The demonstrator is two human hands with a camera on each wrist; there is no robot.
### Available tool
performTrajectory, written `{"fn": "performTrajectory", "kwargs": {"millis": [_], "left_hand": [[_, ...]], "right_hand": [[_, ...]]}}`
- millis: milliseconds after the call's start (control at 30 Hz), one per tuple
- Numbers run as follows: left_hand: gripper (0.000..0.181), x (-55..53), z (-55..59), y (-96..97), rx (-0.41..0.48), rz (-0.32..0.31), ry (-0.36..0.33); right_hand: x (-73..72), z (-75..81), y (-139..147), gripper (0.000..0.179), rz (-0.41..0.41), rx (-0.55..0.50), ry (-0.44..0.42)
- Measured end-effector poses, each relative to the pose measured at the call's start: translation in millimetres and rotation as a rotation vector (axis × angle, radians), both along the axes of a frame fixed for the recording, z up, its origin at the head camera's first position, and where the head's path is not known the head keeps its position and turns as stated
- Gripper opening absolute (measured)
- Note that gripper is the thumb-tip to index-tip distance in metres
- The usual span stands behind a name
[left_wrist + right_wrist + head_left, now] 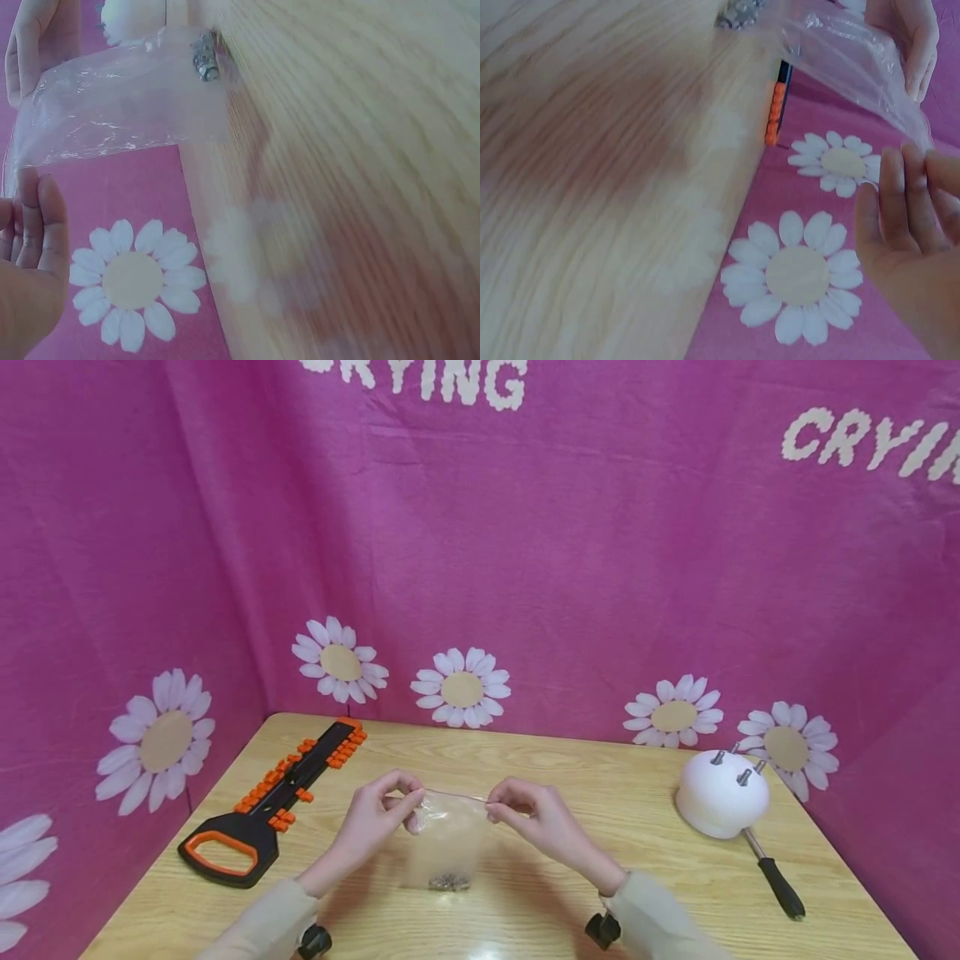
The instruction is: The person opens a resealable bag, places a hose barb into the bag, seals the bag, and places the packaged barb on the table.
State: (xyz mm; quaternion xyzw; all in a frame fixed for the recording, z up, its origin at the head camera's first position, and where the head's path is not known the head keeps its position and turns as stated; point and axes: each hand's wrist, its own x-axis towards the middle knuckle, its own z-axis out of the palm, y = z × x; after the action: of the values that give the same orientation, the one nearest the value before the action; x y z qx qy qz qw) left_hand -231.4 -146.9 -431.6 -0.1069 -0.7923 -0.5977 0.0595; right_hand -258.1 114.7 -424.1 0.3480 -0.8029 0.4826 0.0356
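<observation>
Between my two hands hangs a clear plastic zip bag (450,839), its top edge stretched taut. My left hand (384,810) pinches the top left corner between thumb and fingers. The opposite corner is pinched by my right hand (528,814). Small metal hardware pieces (205,57), likely screws or bolts, lie bunched at the bottom of the bag, close over the wooden table (570,877). In the right wrist view the same metal pieces (741,13) show at the top, with the fingers of my right hand (907,217) at the bag's edge.
At the left lies a black holder (232,852) with orange clips along its shaft and an orange-lined handle. On the right sits a white rounded object (722,797) with metal posts on top, and a black-handled screwdriver (780,887) beside it. A pink flowered cloth (555,610) hangs behind.
</observation>
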Motion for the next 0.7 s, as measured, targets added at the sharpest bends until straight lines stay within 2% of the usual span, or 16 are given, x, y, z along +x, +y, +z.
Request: {"fn": "performTrajectory", "kwargs": {"millis": [133, 267, 500, 700], "left_hand": [[0.013, -3.6, -0.6, -6.7, -0.012, 0.032, -0.012], [0.012, -12.7, -2.2, -11.8, -0.029, 0.070, -0.016], [0.011, -36.3, -6.5, -18.3, -0.150, 0.134, -0.001], [0.010, -60.2, -14.6, -22.1, -0.240, 0.114, -0.007]], "right_hand": [[-3.4, -2.5, -11, 0.008, -0.050, -0.038, -0.022], [-9.9, -2.3, -20, 0.005, -0.130, -0.020, -0.031], [-33.3, -6.6, -32, 0.008, -0.200, 0.050, -0.018], [-55.9, -15.9, -37, 0.008, -0.251, 0.115, -0.032]]}}
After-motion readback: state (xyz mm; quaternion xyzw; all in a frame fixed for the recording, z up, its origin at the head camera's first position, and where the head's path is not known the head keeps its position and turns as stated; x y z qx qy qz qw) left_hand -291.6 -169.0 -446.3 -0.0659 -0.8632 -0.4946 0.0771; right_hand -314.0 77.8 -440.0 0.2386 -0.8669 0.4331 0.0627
